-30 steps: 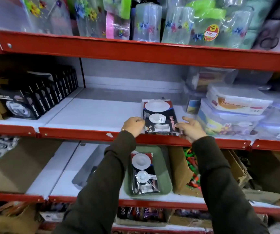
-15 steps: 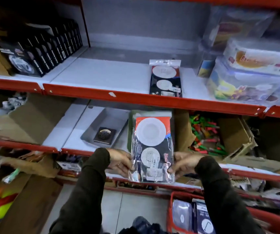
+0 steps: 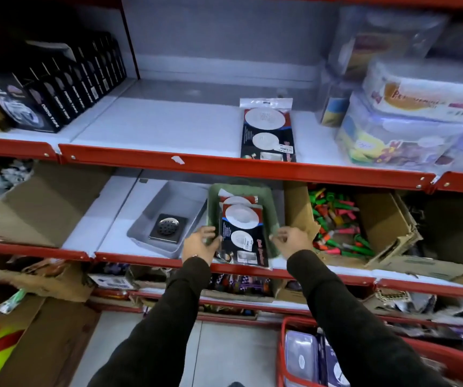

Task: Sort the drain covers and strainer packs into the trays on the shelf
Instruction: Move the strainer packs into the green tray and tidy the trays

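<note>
Two hands, the left hand (image 3: 199,245) and the right hand (image 3: 292,239), reach into a store's red shelving. Three strainer packs are visible: one on the upper shelf (image 3: 267,133), two stacked in the green tray (image 3: 214,208), the top pack (image 3: 243,233) over a lower pack (image 3: 231,194). One gray tray (image 3: 152,222) holds one drain cover (image 3: 168,227). Two trays in all.

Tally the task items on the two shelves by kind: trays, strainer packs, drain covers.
Trays: 2, the grey tray and the green tray
Strainer packs: 3, upper shelf pack, top pack in green, pack beneath
Drain covers: 1, metal cover
Total: 6
</note>
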Motion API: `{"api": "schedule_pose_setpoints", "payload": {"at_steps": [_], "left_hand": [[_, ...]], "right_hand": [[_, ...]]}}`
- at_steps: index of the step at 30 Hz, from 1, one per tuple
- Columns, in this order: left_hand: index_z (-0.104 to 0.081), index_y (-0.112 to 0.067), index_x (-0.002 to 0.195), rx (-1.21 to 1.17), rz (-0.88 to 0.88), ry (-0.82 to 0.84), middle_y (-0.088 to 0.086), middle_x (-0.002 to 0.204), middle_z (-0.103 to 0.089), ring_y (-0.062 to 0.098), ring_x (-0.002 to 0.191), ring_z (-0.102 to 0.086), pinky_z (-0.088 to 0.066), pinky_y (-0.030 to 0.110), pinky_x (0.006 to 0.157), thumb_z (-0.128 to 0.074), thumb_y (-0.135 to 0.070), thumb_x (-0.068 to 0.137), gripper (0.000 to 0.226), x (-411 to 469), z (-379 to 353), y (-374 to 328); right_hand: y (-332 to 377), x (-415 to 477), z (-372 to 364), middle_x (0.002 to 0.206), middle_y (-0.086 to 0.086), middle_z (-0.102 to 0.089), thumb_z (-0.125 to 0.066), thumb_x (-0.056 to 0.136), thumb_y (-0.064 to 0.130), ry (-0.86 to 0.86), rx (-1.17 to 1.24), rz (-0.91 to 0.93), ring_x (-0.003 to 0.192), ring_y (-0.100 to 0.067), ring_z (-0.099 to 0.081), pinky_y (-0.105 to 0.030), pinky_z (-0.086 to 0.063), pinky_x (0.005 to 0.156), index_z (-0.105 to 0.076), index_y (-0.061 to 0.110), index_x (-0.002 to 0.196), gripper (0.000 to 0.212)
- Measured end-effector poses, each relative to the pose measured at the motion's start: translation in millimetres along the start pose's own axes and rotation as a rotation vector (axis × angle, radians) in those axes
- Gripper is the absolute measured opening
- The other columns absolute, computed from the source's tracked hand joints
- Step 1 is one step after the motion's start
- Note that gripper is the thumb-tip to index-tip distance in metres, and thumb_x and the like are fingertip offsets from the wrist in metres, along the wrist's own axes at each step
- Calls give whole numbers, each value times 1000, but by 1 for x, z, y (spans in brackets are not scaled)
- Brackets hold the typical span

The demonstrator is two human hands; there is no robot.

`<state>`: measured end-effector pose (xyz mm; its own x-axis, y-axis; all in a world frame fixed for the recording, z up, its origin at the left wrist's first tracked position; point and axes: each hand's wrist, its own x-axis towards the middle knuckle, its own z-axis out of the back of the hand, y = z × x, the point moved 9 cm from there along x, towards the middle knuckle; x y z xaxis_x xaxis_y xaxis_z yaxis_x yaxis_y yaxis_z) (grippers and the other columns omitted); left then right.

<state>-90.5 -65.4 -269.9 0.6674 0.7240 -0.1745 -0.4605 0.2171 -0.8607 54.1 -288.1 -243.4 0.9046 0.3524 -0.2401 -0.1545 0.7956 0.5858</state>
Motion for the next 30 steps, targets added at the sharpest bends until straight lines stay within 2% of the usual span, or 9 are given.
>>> {"api": "schedule_pose_setpoints", "payload": {"at_steps": [4, 7, 11, 16, 18, 20, 24, 28, 30], "left_hand": [[-60, -32, 112, 244, -588, -405, -2, 108, -61, 15, 97, -55, -47, 32, 82, -51, -44, 94, 24, -20, 42, -98], [-52, -37, 128, 373, -770, -558, -5, 126, -48, 8, 108, -43, -22, 28, 89, -44, -42, 96, 34, -19, 54, -183], [-63, -20, 129, 681, -552, -446, 5, 144, -42, 26, 123, -45, -29, 46, 101, -30, -47, 98, 52, 19, 42, -247], [-63, -12, 128, 754, -167, -32, 14, 143, -50, 32, 136, -36, -19, 50, 112, -23, -37, 100, 55, 54, 14, -250], [-57, -15, 132, 615, -92, 61, 13, 145, -51, 32, 141, -33, -13, 50, 115, -27, -32, 97, 49, 59, 12, -253], [-54, -17, 134, 633, -57, 103, 13, 147, -49, 32, 141, -34, -13, 49, 114, -31, -29, 95, 47, 61, 13, -252], [-46, -18, 142, 623, -38, 99, 17, 151, -44, 37, 141, -37, -15, 52, 118, -33, -30, 96, 50, 66, 14, -243], [-34, -13, 147, 603, -19, 10, 24, 156, -30, 42, 142, -35, -21, 49, 120, -45, -30, 94, 57, 79, 31, -237], [-37, -5, 145, 572, -5, 52, 23, 152, -40, 39, 139, -42, -32, 47, 118, -48, -30, 96, 57, 86, 33, -230]], "right_hand": [[67, -33, 98, 101, 3, -67, -45, 95, 46, -664, 60, 385, 95, -23, -62, -37, -49, 85, -64, 27, 98, 27], [106, -27, 151, 118, 0, -61, -39, 96, 48, -862, -93, 364, 112, -26, -52, -45, -33, 96, -57, 27, 121, 37], [117, 27, 155, 140, -17, -54, -34, 97, 42, -501, -310, 60, 135, -34, -42, -55, -13, 116, -39, 8, 145, 59], [131, 60, 152, 130, -22, -59, -40, 95, 25, -271, 1, 13, 123, -38, -54, -46, -31, 109, -49, 1, 125, 40], [133, 72, 151, 131, -27, -59, -47, 93, 15, -142, 404, 6, 115, -41, -61, -37, -54, 86, -41, -3, 128, 40], [136, 77, 147, 122, -28, -64, -54, 91, 8, -55, 616, 11, 93, -37, -69, -31, -56, 60, -38, -2, 119, 34], [130, 87, 139, 98, -23, -68, -67, 86, 14, -49, 508, -18, 74, -30, -69, -51, -58, 89, -49, -1, 99, 27], [139, 86, 139, 101, -26, -71, -65, 86, 14, -76, 515, 2, 77, -32, -72, -48, -59, 88, -51, -1, 104, 27], [140, 88, 136, 105, -25, -71, -65, 86, 14, -71, 497, -1, 87, -33, -74, -47, -59, 89, -53, -3, 106, 28]]}}
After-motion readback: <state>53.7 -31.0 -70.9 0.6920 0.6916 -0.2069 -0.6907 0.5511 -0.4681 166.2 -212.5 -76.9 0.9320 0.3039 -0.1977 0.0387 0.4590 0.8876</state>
